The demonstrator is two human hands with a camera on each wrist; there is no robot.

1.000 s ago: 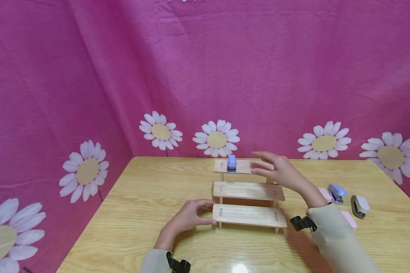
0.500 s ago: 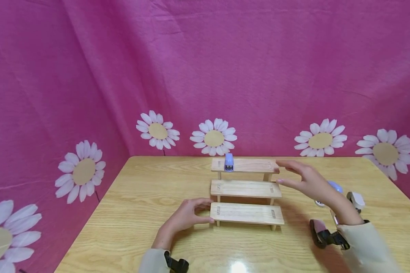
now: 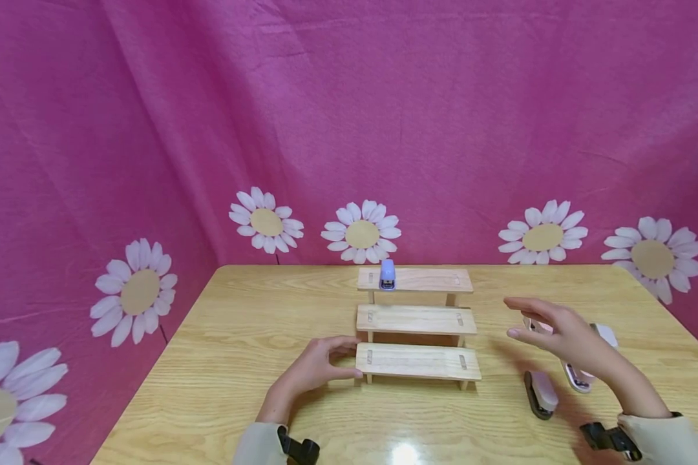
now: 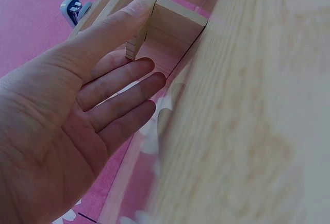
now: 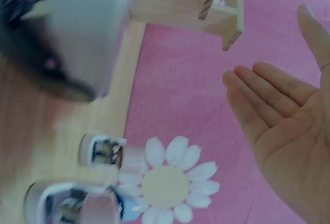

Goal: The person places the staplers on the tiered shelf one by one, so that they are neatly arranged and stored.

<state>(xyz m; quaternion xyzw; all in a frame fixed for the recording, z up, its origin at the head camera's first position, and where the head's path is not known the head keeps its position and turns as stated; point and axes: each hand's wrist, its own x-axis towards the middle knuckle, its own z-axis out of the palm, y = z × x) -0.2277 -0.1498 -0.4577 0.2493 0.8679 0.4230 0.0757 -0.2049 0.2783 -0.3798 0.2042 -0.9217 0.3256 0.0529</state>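
A three-tier wooden stand (image 3: 419, 360) carries a lilac-blue stapler (image 3: 387, 275) near the left end of its top tier. My left hand (image 3: 317, 368) holds the left end of the lowest tier, thumb at the front corner and fingers toward the rear; in the left wrist view the thumb of that hand (image 4: 62, 116) lies against the board's end. Right of the stand, my empty right hand (image 3: 570, 336) hovers over the staplers, fingers apart and loosely bent. A mauve stapler (image 3: 543, 391) lies nearest the front, and the hand partly covers others.
A white stapler (image 3: 605, 334) and a pink-and-white one (image 3: 579, 380) lie on the wooden table (image 3: 256, 310) at the right. Pink cloth (image 3: 349, 116) with daisies hangs behind the table and along its left side.
My right hand has moved right and toward me, from the top tier to above the staplers, uncovering the stand's right end. My left hand stays at the lowest tier.
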